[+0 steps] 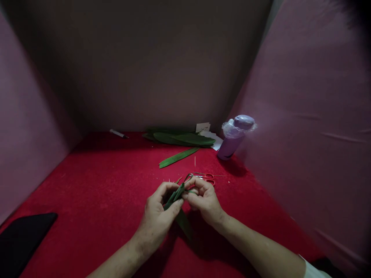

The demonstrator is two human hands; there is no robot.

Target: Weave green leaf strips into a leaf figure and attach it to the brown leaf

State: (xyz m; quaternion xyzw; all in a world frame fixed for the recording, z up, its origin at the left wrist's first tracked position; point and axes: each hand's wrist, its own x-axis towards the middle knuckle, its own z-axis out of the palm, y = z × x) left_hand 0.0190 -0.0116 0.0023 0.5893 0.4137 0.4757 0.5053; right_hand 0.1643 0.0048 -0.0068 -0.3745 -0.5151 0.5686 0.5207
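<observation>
My left hand (158, 212) grips a folded green leaf (176, 195) between thumb and fingers, just above the red table. A long end of the leaf (183, 224) hangs below my hands. The fingers of my right hand (206, 201) are closed at the leaf's upper right side, pinching its edge. A thin, dark loop (189, 177) rises by the right fingertips; whether it belongs to the leaf, I cannot tell. Red-handled scissors (210, 177) lie just behind my right hand, partly hidden by it.
Several long green leaves (182, 138) lie at the back, with a single cut leaf (177, 157) and a thin stick (195, 161) in front. White papers (216, 143) and a purple bottle (228, 148) topped with clear plastic stand right. A syringe-like tube (118, 133) lies left; a black flat object (27, 239) is nearer.
</observation>
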